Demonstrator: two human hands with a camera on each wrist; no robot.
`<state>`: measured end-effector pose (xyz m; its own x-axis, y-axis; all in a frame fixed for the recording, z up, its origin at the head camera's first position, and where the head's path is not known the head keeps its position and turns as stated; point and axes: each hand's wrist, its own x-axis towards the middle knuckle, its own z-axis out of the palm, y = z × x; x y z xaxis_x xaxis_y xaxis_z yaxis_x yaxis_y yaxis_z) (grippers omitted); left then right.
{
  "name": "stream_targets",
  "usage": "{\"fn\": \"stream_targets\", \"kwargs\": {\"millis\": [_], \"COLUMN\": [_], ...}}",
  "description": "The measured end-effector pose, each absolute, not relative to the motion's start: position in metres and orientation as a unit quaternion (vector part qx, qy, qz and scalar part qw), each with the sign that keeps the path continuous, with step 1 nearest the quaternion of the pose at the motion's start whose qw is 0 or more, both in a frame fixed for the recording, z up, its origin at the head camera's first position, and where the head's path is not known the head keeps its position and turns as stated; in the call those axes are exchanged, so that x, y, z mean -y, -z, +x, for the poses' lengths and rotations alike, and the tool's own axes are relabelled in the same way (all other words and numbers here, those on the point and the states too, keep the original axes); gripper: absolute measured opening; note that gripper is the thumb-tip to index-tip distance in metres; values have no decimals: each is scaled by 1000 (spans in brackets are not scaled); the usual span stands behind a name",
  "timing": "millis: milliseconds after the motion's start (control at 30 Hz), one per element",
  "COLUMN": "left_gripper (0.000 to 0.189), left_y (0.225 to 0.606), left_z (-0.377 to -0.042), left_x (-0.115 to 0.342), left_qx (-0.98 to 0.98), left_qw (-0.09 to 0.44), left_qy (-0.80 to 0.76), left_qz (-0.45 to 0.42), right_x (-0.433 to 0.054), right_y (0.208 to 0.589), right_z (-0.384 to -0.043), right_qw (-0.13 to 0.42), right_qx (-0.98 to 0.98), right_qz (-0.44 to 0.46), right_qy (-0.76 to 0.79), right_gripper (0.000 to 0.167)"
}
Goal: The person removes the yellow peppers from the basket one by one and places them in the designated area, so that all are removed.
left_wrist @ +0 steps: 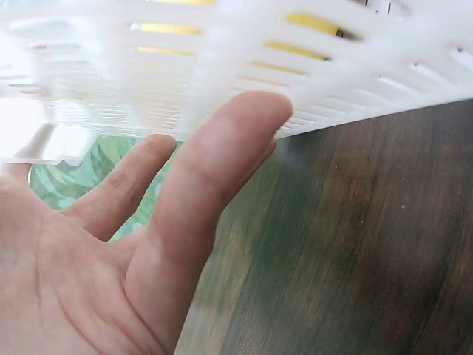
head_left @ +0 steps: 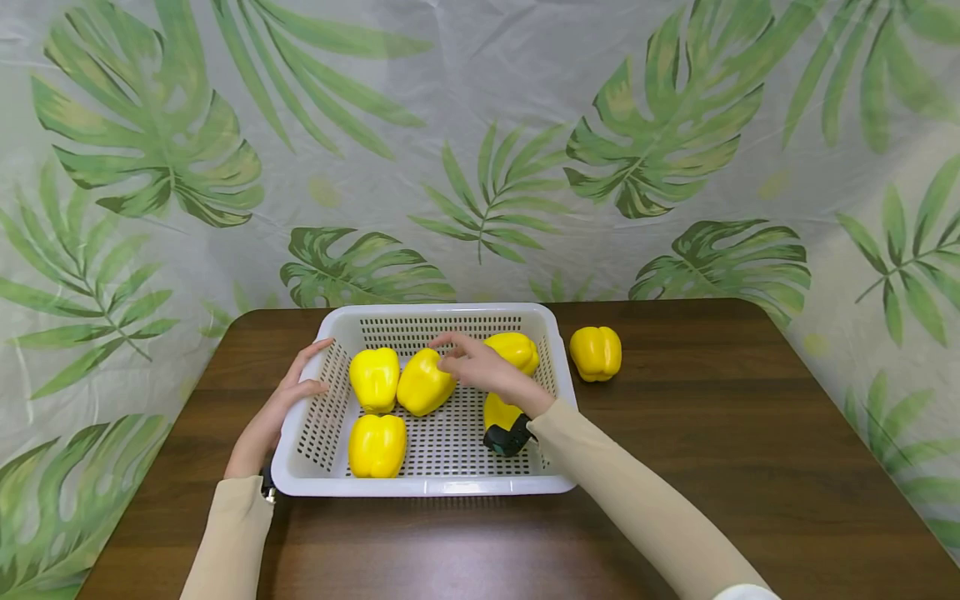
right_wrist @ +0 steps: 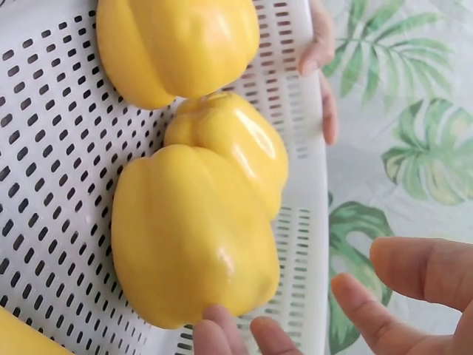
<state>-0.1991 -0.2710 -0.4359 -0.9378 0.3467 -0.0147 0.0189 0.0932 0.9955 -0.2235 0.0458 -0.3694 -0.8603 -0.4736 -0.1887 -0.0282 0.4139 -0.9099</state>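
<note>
Along the left side of the white plastic basket (head_left: 480, 486), my left hand (head_left: 288, 396) touches the wall and rim with extended fingers. In the left wrist view its thumb (left_wrist: 222, 163) lies against the slotted wall from outside. My right hand (head_left: 483, 367) reaches into the basket, its fingers spread and loosely bent. Its fingertips are right at a yellow bell pepper (head_left: 424, 385), which the right wrist view shows (right_wrist: 196, 237) leaning against another yellow bell pepper (right_wrist: 233, 144). A third yellow bell pepper (head_left: 377, 446) sits at the front left. Two more are partly hidden by my right arm.
One yellow bell pepper (head_left: 596, 354) stands on the dark wooden table (head_left: 712, 433), just right of the basket. A leaf-patterned cloth (head_left: 495, 150) hangs behind the table. Black bands (head_left: 507, 436) are on my wrists.
</note>
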Motion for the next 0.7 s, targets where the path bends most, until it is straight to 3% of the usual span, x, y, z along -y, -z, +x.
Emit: {"fn": "stream_targets", "kwargs": {"millis": [333,700], "left_gripper": [62,63], "left_y": [436,435], "left_z": [-200,-198], "left_x": [269,271], "left_qx": [-724,-726], "left_qw": [124,127], "left_qy": [-666,-665], "left_qz": [128,117], "right_x": [-38,-35], "right_y": [382,391], "right_z": [-227,-225], "right_qw": [229,227], "right_qx": [-843,-852], "right_qz": [-133,-153], "right_qy": [468,445], "right_gripper": [38,52]}}
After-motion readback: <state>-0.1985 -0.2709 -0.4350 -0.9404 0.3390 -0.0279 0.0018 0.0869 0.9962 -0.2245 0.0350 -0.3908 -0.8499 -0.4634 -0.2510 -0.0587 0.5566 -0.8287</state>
